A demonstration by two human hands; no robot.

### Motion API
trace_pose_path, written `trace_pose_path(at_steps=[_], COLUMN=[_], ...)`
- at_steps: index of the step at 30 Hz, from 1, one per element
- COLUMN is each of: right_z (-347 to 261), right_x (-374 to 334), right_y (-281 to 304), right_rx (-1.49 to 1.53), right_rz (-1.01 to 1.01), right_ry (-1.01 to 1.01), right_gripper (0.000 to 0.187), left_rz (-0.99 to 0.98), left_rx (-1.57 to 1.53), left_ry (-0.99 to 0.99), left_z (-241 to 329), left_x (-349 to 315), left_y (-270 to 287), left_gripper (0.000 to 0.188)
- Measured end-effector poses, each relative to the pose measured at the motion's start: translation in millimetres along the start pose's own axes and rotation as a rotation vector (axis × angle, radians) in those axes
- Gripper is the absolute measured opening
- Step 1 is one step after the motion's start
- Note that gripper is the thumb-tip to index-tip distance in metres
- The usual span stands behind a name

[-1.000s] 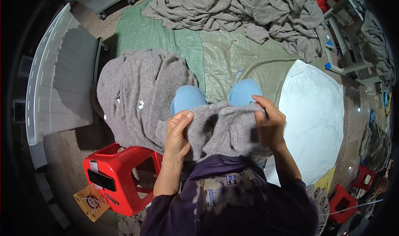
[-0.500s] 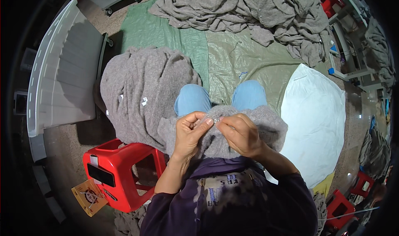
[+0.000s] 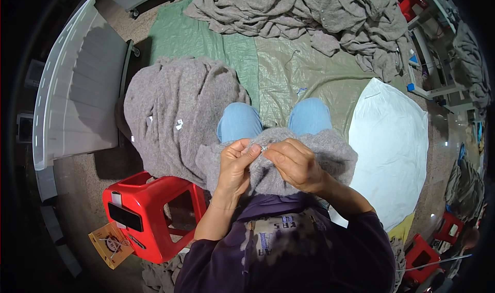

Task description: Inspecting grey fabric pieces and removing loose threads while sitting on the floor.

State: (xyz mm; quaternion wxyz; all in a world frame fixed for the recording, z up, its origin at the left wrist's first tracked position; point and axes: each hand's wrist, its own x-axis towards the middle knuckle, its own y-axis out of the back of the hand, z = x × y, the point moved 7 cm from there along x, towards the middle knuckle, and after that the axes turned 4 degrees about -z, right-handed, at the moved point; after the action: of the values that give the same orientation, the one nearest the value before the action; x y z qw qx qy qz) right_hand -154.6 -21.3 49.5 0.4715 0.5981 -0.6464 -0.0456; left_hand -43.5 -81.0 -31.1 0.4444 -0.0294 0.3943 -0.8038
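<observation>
A grey-brown fuzzy knit garment (image 3: 330, 151) lies bunched across my lap, over blue jeans. My left hand (image 3: 234, 164) pinches its fabric between thumb and forefinger. Close against it, my right hand (image 3: 295, 161) is closed in a pinch at the same spot. A small shiny piece (image 3: 264, 148) shows between the fingertips; it is too small to name. Whether the right fingers hold a needle or thread cannot be made out. To the left, touching the lap garment, a big mound of the same knit (image 3: 180, 102) carries several small white tags.
A red plastic stool (image 3: 160, 210) at lower left bears a phone (image 3: 125, 217), with an orange box (image 3: 111, 245) beside it. A white bin (image 3: 82, 87) stands left. More knit garments (image 3: 309, 9) are heaped ahead on green sheeting (image 3: 304, 66); a white sack (image 3: 389, 148) lies right.
My right hand has shifted slightly left and tilted at the fingertips. My left hand has moved a little to the right. Both still pinch at the garment.
</observation>
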Motion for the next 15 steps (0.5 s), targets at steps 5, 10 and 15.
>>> trace_pose_path(at_steps=[5,10,15], right_z=[13,39,32], right_x=[3,5,6], right_y=[3,-8,-12], right_rx=[0.168,0.491,0.419], right_rz=[0.033,-0.27,-0.372], right_ry=[-0.095,-0.375,-0.361], right_gripper=[0.03,0.017,0.012], left_rz=[0.022,-0.05,0.0], left_rx=[0.36,0.604,0.639], left_ry=[-0.207,-0.28,-0.289], left_z=[12,19,19], left_x=[-5,-9,-11], left_y=[7,0,2], left_gripper=[0.012,0.013,0.012])
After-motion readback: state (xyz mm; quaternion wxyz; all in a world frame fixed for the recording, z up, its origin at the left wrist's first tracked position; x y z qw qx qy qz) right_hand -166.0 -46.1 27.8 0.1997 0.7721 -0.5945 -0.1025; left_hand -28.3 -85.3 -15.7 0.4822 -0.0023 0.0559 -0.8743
